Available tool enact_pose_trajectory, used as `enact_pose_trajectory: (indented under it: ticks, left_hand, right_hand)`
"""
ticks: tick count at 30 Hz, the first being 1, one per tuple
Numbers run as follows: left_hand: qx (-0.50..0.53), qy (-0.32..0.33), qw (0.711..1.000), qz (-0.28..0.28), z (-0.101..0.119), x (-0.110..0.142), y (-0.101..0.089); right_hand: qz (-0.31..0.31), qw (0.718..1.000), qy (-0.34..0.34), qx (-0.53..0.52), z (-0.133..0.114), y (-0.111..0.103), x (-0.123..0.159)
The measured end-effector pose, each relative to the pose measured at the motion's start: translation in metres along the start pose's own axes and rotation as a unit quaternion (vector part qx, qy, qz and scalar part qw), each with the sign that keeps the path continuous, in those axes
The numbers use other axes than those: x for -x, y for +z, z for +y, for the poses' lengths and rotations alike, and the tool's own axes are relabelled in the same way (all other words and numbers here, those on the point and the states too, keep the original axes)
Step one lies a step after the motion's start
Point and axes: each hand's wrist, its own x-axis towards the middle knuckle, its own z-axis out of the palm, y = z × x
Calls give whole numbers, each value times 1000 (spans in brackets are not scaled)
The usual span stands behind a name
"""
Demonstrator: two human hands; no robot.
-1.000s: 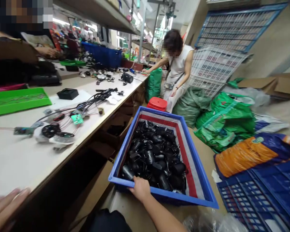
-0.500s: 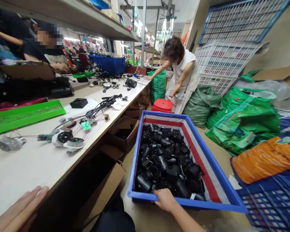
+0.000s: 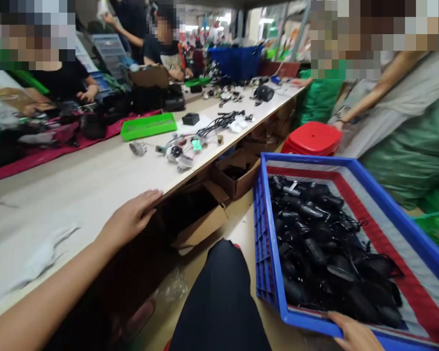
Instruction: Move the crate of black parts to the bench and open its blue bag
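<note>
View swung left, blue plastic crate (image 3: pixel 266 234) now lower right, right hand (image 3: pixel 353 332) curled over its rim beside black corded devices (image 3: pixel 314 248), left hand (image 3: pixel 129 219) spread on bench (image 3: pixel 76 195) edge

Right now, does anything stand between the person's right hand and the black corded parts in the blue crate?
Only the crate's own edge: the right hand lies on the near rim of the blue plastic crate, with the black corded parts just inside. Nothing else visible stands between them.
</note>
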Motion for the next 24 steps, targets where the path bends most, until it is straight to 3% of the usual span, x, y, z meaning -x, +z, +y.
enact_pose_trajectory:
  ticks: [4, 9, 17, 21, 24]
  left_hand:
    - [64, -28, 997, -14, 4, 3, -2]
    - [72, -31, 997, -12, 7, 3, -8]
    - [68, -11, 998, -15, -1, 1, -7]
    - [67, -1, 998, 2, 0, 0, -7]
    - [60, -3, 998, 15, -11, 1, 3]
  right_hand:
    - [40, 998, -7, 43, -15, -5, 4]
    - [61, 998, -10, -23, -31, -19, 15]
    - [95, 989, 116, 8, -58, -19, 26]
    - [106, 982, 149, -53, -67, -24, 31]
    - [76, 977, 159, -122, -64, -33, 30]
